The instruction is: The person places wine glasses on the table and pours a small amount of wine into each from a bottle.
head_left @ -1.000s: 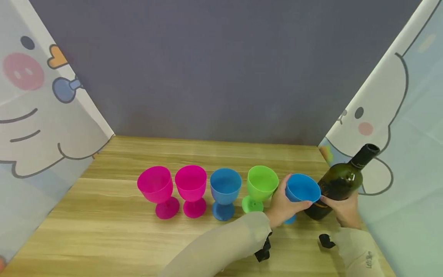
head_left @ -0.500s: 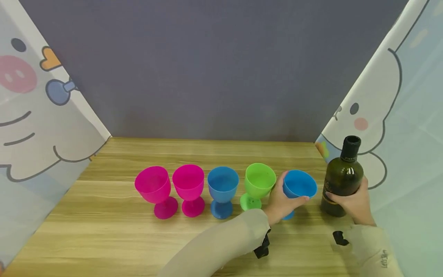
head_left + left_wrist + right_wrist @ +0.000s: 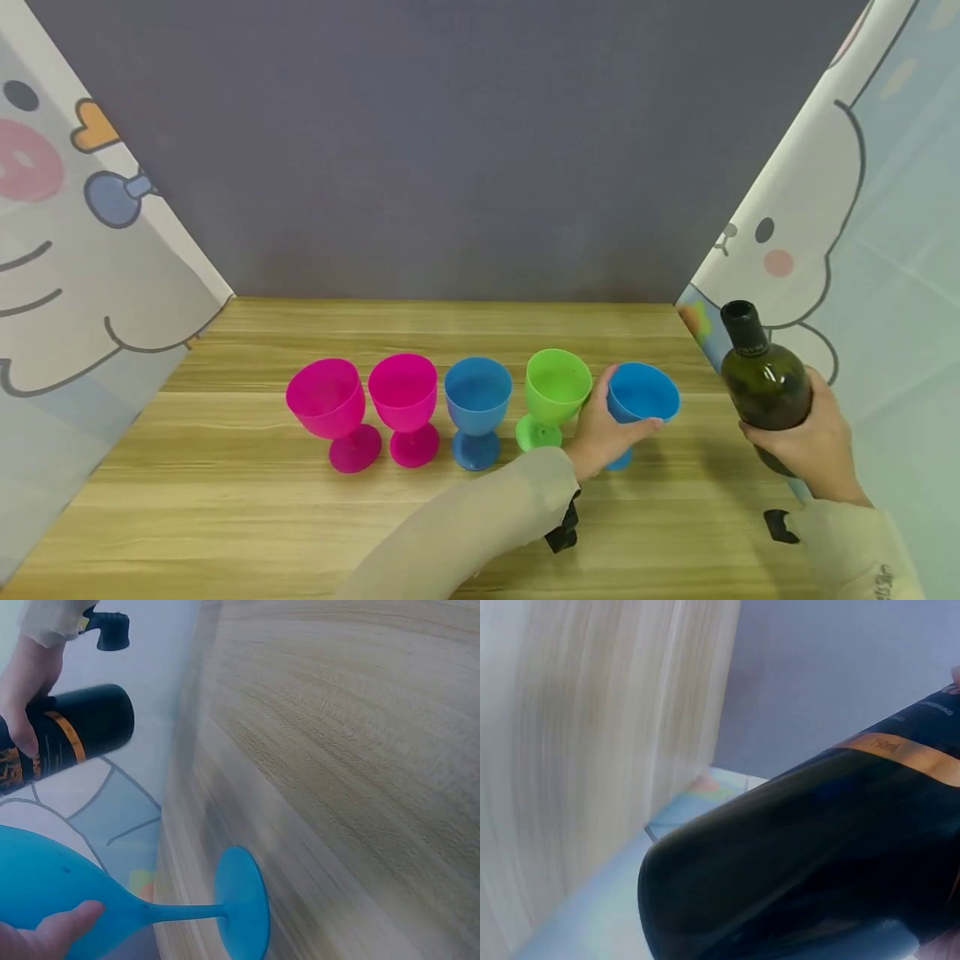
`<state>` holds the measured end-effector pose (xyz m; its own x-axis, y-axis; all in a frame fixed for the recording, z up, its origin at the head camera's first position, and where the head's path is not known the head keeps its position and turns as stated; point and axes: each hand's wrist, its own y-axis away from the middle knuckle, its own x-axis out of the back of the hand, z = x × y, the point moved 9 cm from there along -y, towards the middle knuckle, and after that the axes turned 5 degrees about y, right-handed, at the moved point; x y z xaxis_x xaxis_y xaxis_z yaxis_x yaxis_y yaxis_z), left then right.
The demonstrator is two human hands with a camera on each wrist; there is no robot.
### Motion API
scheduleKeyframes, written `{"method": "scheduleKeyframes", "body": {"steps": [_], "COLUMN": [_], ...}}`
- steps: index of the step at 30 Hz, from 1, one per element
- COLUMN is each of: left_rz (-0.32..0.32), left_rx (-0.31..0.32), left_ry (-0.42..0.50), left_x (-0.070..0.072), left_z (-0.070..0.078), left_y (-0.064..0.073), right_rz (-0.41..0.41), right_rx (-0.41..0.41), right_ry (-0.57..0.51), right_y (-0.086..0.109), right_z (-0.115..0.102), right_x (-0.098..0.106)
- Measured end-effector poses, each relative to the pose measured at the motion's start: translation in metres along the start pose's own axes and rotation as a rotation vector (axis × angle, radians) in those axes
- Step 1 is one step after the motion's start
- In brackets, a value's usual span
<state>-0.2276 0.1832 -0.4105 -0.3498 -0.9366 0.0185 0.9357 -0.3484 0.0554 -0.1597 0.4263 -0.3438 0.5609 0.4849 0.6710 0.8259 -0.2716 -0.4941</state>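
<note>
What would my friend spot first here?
Probably the bright goblets lined up across the table: two pink, one blue, one green, another blue. Next, the dark green wine bottle, tilted in the right hand at the far right. The left hand holds the rightmost blue goblet.

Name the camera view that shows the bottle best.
Head view: the bottle shows its mouth, neck and much of its body, partly covered by the right hand. The left wrist view shows its lower part, top cut off; the right wrist view likewise, but closer.
</note>
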Motion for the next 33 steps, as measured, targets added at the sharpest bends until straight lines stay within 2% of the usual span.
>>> {"method": "scheduleKeyframes", "body": {"steps": [9, 14, 20, 25, 30, 33], "left_rz": [0.001, -0.002, -0.022, -0.017, -0.001, 0.012], "left_rx": [-0.019, -0.018, -0.024, -0.028, -0.041, -0.051], "left_ry": [-0.004, -0.005, 0.005, -0.003, 0.007, 0.028], "left_x": [0.002, 0.002, -0.001, 0.0, -0.001, -0.002], "left_z": [-0.001, -0.003, -0.002, -0.001, -0.003, -0.005], "left_y": [-0.002, -0.003, -0.002, -0.001, 0.0, 0.0], "right_rz": [-0.077, -0.08, -0.113, -0.092, 0.028, 0.074], "right_rx": [0.07, 0.045, 0.055, 0.049, 0.207, 0.31], "right_ry": [0.224, 0.311, 0.389, 0.496, 0.53, 0.537], "right_y": [-0.005, -0.003, -0.005, -0.003, 0.002, 0.006], "right_z": [-0.011, -0.007, -0.004, -0.004, -0.015, -0.021], "right_x": [0.016, 0.021, 0.024, 0.028, 0.036, 0.038]}}
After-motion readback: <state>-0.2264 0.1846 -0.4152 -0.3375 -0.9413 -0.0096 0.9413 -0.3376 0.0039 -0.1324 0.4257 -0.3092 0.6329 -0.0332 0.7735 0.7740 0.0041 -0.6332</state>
